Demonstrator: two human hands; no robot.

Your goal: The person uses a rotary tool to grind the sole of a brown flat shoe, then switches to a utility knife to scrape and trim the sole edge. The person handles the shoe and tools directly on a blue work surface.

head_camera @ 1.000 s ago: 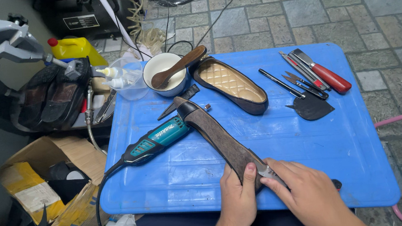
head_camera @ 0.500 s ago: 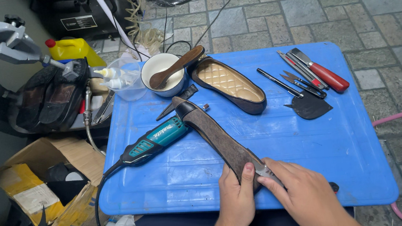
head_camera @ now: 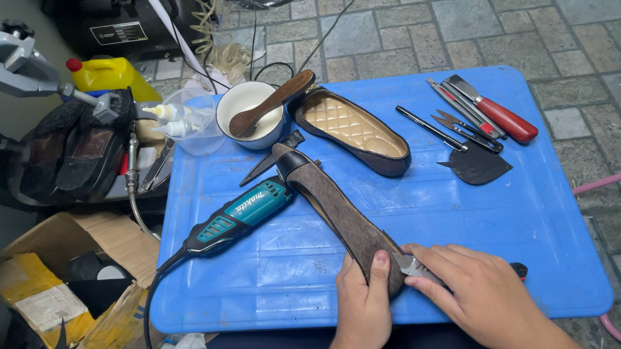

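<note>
Your left hand (head_camera: 367, 308) pins the toe of an upturned brown shoe (head_camera: 341, 213) flat on the blue surface (head_camera: 486, 233); keep that thumb pressing. Your right hand (head_camera: 481, 299), just beside it, grips a small metal blade (head_camera: 415, 266) against the sole's edge. Beyond the left hand lies a teal rotary tool (head_camera: 241, 211).

matt suede sole (head_camera: 341, 213), glossy plastic board (head_camera: 437, 207) (blue)

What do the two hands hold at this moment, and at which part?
The left hand holds the upturned brown shoe at its toe end. The right hand grips a small knife, its blade on the sole there.
</note>
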